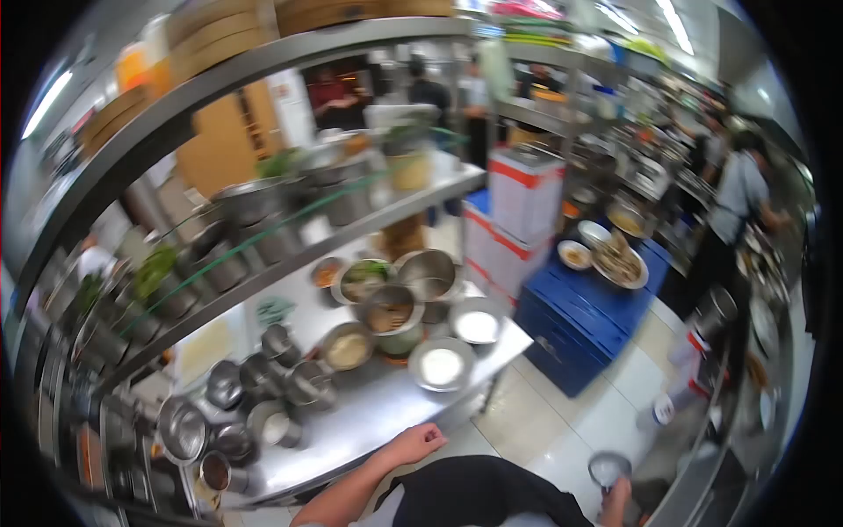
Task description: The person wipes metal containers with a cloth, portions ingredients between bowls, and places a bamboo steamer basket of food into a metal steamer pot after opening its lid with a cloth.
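Observation:
My left hand (420,444) is in front of my body, near the front edge of the steel table (356,439). Its fingers are curled in and I see nothing in them. Low at the right, my right hand (618,494) grips the handle of a ladle (608,468); its round grey head is blurred and points away from me. Nearest the left hand on the table stands a metal bowl of white powder (442,364). Behind it are a second bowl of white contents (477,327) and a bowl of pale yellow food (348,348).
Metal pots and bowls (224,384) crowd the table's left side. A steel shelf (307,224) with containers runs above. To the right, a blue box (571,329) carries bowls of food, beside stacked white boxes (524,189). A person (739,198) works at the far-right counter.

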Motion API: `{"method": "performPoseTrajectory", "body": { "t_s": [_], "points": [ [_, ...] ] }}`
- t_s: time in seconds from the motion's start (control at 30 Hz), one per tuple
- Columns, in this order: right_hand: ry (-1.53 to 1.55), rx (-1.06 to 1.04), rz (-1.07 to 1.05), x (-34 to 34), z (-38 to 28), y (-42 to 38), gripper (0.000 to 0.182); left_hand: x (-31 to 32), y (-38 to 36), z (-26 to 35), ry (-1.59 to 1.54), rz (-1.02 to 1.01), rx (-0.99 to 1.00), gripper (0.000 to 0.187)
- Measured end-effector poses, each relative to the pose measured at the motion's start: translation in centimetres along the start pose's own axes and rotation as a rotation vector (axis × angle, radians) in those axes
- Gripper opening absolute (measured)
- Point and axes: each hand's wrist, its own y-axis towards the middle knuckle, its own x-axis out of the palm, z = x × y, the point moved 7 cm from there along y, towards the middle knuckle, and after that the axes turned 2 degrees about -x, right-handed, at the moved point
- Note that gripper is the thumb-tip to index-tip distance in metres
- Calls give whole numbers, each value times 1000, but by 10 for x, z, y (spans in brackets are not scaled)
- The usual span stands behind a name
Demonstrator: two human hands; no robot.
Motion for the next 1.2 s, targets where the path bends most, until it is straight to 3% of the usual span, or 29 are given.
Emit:
{"method": "performPoseTrajectory", "body": {
  "t_s": [0.07, 0.1, 0.13, 0.23, 0.27, 0.37, 0.5, 0.57, 0.63, 0.67, 0.7, 0.73, 0.77, 0.87, 0.9, 0.97, 1.0, 1.07, 1.1, 1.2],
  "points": [
    [61, -84, -107, 33, -51, -24, 37, 29, 11, 29, 24, -151, 2, 25],
    [90, -119, -234, 33, -45, 11, 42, 45, 31, 24, 86, -155, 100, 32],
    [116, -131, -108, 43, -87, -25, 41, 54, 38, 42, 10, -165, 85, 28],
    [176, -216, 162, 3, -142, 9, 21, 83, 78, 57, -85, -230, 90, 14],
    [328, -262, 346, -16, -156, 31, 17, 97, 90, 62, -78, -282, 87, 14],
    [521, -350, 438, -62, -250, -8, 17, 115, 105, 73, -78, -346, 92, 14],
    [840, -489, 876, -141, -284, -10, 19, 132, 106, 94, -19, -352, 82, 14],
    [827, -495, 746, -90, -279, -2, 20, 139, 106, 104, 183, -323, 198, 25],
    [402, -302, 133, 17, -233, 24, 23, 142, 104, 95, 279, -322, 112, 34],
    [141, -151, -101, 81, -190, 22, 25, 143, 98, 99, 344, -303, 174, 35],
    [-136, -79, -347, 137, -145, 4, 20, 143, 91, 99, 356, -308, 216, 34],
    [-352, -34, -540, 191, -109, -31, 19, 140, 82, 96, 280, -347, 50, 33],
    [-567, -3, -722, 241, -76, -77, 18, 134, 76, 90, 287, -278, 137, 31],
    [-854, -180, -1211, 345, -30, -205, 21, 100, 41, 55, 77, -120, 11, 29],
    [-842, -191, -1305, 376, -34, -246, 24, 87, 24, 43, 18, -59, -40, 28],
    [-503, -42, -1342, 424, -28, -290, 29, 68, -9, 7, -27, 51, -101, 28],
    [-516, -43, -1369, 444, -25, -300, 29, 55, -26, -10, -48, 133, -150, 28],
    [-400, 16, -1305, 486, -18, -310, 32, 40, -56, -38, -103, 219, -224, 27],
    [-463, 88, -1217, 500, -22, -324, 35, 28, -76, -54, -153, 284, -290, 27],
    [-524, 48, -1287, 538, 2, -339, 32, -22, -124, -70, -181, 549, -286, 26]
  ]
}}
